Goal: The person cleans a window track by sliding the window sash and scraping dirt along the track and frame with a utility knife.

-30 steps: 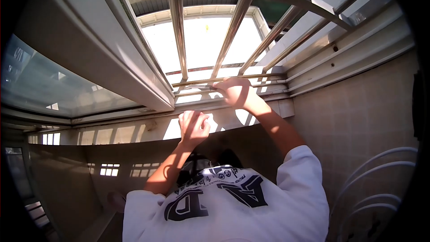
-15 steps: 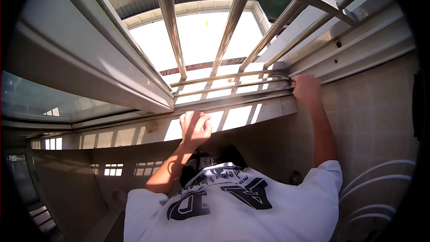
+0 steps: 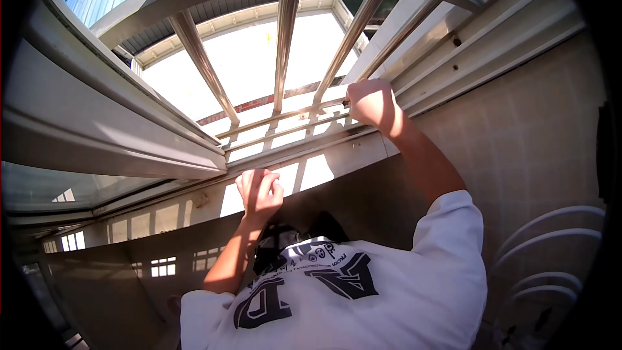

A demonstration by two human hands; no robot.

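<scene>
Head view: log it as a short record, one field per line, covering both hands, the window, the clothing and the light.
Left hand: curled, by the sunlit windowsill; contact unclear
Right hand: closed, at the window track; a small dark thing shows at its grip, too small to identify
Window bars: metal, beyond the track
Window frame: pale, at picture left, beside a glass pane
Clothing: white T-shirt, black lettering
Light: strong sun, shadow stripes across the windowsill
</scene>
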